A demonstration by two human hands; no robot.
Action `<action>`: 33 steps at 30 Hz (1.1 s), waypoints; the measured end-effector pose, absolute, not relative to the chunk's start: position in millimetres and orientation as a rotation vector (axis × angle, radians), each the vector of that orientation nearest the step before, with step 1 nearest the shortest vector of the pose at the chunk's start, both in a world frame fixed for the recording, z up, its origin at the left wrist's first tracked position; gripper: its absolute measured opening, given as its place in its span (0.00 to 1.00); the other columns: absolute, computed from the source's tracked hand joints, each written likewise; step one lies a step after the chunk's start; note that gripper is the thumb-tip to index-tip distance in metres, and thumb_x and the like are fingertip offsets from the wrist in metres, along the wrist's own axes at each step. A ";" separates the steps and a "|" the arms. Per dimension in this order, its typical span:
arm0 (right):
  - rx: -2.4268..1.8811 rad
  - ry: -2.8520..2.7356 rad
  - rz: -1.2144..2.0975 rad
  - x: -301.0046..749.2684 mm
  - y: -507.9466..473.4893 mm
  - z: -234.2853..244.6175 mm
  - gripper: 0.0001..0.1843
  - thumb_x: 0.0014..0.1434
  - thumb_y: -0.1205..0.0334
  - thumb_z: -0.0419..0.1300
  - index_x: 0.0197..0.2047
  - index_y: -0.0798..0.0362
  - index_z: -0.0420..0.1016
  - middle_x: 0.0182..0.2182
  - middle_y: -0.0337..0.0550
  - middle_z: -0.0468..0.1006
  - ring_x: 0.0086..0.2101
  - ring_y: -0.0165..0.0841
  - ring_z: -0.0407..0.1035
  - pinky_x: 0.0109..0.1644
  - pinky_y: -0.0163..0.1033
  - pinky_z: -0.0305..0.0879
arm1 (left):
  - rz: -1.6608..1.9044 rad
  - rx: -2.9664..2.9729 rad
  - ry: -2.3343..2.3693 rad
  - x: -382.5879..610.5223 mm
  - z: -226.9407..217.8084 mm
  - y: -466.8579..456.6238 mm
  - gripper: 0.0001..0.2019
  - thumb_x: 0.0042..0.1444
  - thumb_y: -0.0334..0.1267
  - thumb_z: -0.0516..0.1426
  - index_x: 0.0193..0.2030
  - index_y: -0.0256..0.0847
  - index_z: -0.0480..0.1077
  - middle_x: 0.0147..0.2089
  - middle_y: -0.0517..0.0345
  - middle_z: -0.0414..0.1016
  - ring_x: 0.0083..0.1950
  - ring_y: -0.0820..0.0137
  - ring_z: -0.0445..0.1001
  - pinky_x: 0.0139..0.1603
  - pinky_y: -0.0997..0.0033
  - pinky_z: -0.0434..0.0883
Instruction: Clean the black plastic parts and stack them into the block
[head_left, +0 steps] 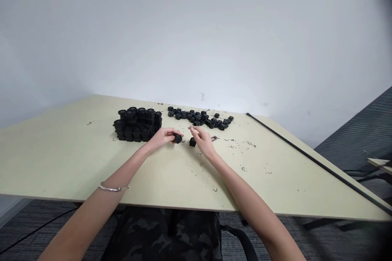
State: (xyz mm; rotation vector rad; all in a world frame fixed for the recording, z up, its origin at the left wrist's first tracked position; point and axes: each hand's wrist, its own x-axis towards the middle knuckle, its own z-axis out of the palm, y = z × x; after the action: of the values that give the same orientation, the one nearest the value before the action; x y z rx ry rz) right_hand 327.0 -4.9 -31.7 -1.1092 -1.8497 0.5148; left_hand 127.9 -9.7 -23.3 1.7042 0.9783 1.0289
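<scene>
One small, black, chunky plastic-looking part [177,139] is in the grip of your bare left hand [162,137] in the head view. Your thumb and fingers are closed around it, just above or on the pale yellow tabletop [76,159]; you cannot tell which from here. Your bare right hand [203,140] is beside it, a little to the right, with the fingers bent and the tips drawn close together, pointing toward the held part but apart from it. Whether those fingertips pinch anything is too small to tell.

Just below your right fingers, a second small black block-shaped part [192,142] stands on the tabletop between your hands. A narrow tool with a metallic look [214,138] lies partly hidden behind your right hand.

To your left, many black parts with round tops stand in a tight, tiered stack [137,126]. Beyond your hands, a loose spread of similar black parts [199,118] lies toward the pale wall [196,28]. Thin, curled black scraps [251,144] are scattered mostly to your right, with a few near you. Farther right, a long, thin black rod [300,149] runs slantwise along the tabletop. A silver-coloured metal bracelet [114,189] circles your left forearm.
</scene>
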 end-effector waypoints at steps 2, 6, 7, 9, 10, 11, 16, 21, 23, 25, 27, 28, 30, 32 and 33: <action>-1.113 -1.808 0.541 327.2 -3.7 -32.4 0.27 0.60 0.42 0.45 0.43 0.51 0.75 0.27 0.39 0.74 0.22 0.28 0.59 0.28 0.33 0.55 | 1.060 1.676 0.978 127.7 -25.5 -8.2 0.14 0.46 0.31 0.54 0.39 0.36 0.76 0.43 0.50 0.78 0.36 0.69 0.73 0.38 0.68 0.71; -1.106 -1.801 0.655 324.3 -5.6 -34.1 0.25 0.58 0.41 0.47 0.42 0.51 0.74 0.21 0.36 0.68 0.20 0.27 0.56 0.24 0.32 0.51 | 1.102 1.625 0.971 126.4 -30.4 -4.8 0.14 0.48 0.34 0.55 0.42 0.37 0.75 0.44 0.50 0.78 0.40 0.67 0.74 0.42 0.65 0.71; -1.100 -1.812 0.677 323.0 -6.9 -34.3 0.25 0.57 0.41 0.49 0.43 0.51 0.74 0.21 0.36 0.67 0.19 0.27 0.55 0.24 0.32 0.50 | 1.104 1.608 0.957 126.1 -31.2 -4.3 0.14 0.48 0.35 0.56 0.42 0.37 0.75 0.45 0.50 0.77 0.42 0.66 0.74 0.44 0.64 0.71; -1.090 -1.831 0.687 320.5 -9.7 -34.4 0.24 0.56 0.41 0.51 0.43 0.51 0.73 0.19 0.34 0.65 0.19 0.26 0.54 0.23 0.32 0.49 | 1.103 1.563 0.895 125.8 -32.4 -3.9 0.15 0.50 0.38 0.56 0.45 0.37 0.74 0.49 0.49 0.76 0.47 0.63 0.73 0.49 0.62 0.70; -1.089 -1.834 0.685 319.5 -10.9 -34.4 0.24 0.56 0.41 0.52 0.43 0.51 0.73 0.18 0.33 0.64 0.19 0.26 0.53 0.23 0.32 0.49 | 1.100 1.549 0.862 125.8 -32.8 -4.0 0.16 0.51 0.39 0.57 0.46 0.38 0.73 0.50 0.49 0.75 0.49 0.63 0.72 0.51 0.61 0.69; -1.090 -1.828 0.684 318.7 -11.7 -34.5 0.23 0.56 0.41 0.52 0.44 0.51 0.72 0.17 0.33 0.63 0.18 0.26 0.53 0.23 0.32 0.48 | 1.097 1.545 0.841 125.8 -33.0 -4.3 0.18 0.50 0.40 0.58 0.49 0.38 0.72 0.52 0.49 0.74 0.51 0.62 0.72 0.53 0.60 0.67; -1.084 -1.771 0.717 317.5 -12.0 -36.4 0.16 0.58 0.49 0.51 0.46 0.49 0.63 0.16 0.29 0.61 0.18 0.27 0.54 0.24 0.32 0.50 | 1.137 1.644 0.951 127.3 -32.6 -5.4 0.26 0.46 0.39 0.62 0.54 0.40 0.67 0.50 0.49 0.74 0.51 0.63 0.72 0.55 0.59 0.66; -1.071 -1.754 0.792 315.5 -12.6 -37.1 0.11 0.60 0.55 0.46 0.44 0.48 0.54 0.18 0.29 0.64 0.21 0.29 0.59 0.28 0.33 0.55 | 1.204 1.832 1.111 130.2 -30.0 -6.6 0.20 0.45 0.42 0.62 0.46 0.41 0.72 0.47 0.50 0.72 0.42 0.67 0.72 0.46 0.63 0.71; -1.060 -1.764 0.808 314.7 -13.6 -36.6 0.10 0.60 0.56 0.46 0.44 0.48 0.52 0.20 0.29 0.65 0.22 0.30 0.60 0.30 0.34 0.56 | 1.232 1.879 1.120 130.9 -30.3 -6.6 0.18 0.44 0.42 0.62 0.44 0.42 0.72 0.48 0.51 0.69 0.41 0.69 0.72 0.44 0.65 0.72; -1.053 -1.780 0.809 314.5 -14.4 -36.2 0.09 0.60 0.56 0.46 0.43 0.48 0.51 0.21 0.30 0.66 0.23 0.30 0.60 0.31 0.34 0.56 | 1.250 1.891 1.116 131.0 -31.7 -5.7 0.18 0.44 0.42 0.63 0.43 0.42 0.72 0.46 0.53 0.68 0.40 0.70 0.72 0.42 0.66 0.73; -1.049 -1.804 0.800 314.7 -14.7 -36.4 0.09 0.60 0.55 0.46 0.43 0.47 0.50 0.22 0.30 0.66 0.23 0.30 0.60 0.31 0.34 0.55 | 1.263 1.890 1.117 130.8 -34.0 -3.9 0.17 0.44 0.41 0.63 0.42 0.41 0.72 0.45 0.54 0.67 0.39 0.71 0.71 0.42 0.66 0.73; -1.047 -1.820 0.793 314.9 -14.7 -36.7 0.09 0.60 0.55 0.45 0.42 0.47 0.51 0.22 0.30 0.66 0.23 0.30 0.60 0.31 0.34 0.55 | 1.267 1.892 1.120 130.5 -35.1 -2.8 0.17 0.44 0.41 0.63 0.42 0.41 0.72 0.44 0.54 0.67 0.39 0.71 0.71 0.42 0.66 0.73; -1.047 -1.852 0.771 315.2 -14.3 -37.5 0.08 0.61 0.55 0.44 0.42 0.47 0.52 0.23 0.31 0.66 0.24 0.30 0.59 0.31 0.34 0.54 | 1.273 1.904 1.130 130.0 -37.3 -0.6 0.17 0.44 0.41 0.63 0.42 0.41 0.72 0.44 0.54 0.67 0.40 0.70 0.71 0.43 0.66 0.73; -1.052 -1.879 0.743 315.2 -14.0 -38.1 0.07 0.61 0.55 0.45 0.42 0.47 0.53 0.23 0.31 0.66 0.24 0.30 0.59 0.31 0.34 0.54 | 1.279 1.923 1.134 129.4 -39.0 1.3 0.16 0.45 0.42 0.62 0.42 0.41 0.71 0.45 0.54 0.67 0.41 0.69 0.71 0.43 0.66 0.73; -1.054 -1.890 0.726 315.2 -13.9 -38.2 0.07 0.61 0.55 0.45 0.42 0.47 0.54 0.23 0.31 0.66 0.24 0.30 0.59 0.31 0.34 0.53 | 1.284 1.930 1.131 129.1 -39.5 1.9 0.16 0.45 0.42 0.62 0.42 0.41 0.71 0.45 0.54 0.67 0.42 0.69 0.71 0.44 0.65 0.73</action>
State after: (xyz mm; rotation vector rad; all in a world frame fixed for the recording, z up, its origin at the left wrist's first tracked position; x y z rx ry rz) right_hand 315.2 -13.9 -38.2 -1.0538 -1.8900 0.7256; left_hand 129.1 1.9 -39.5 1.9296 1.1314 1.2842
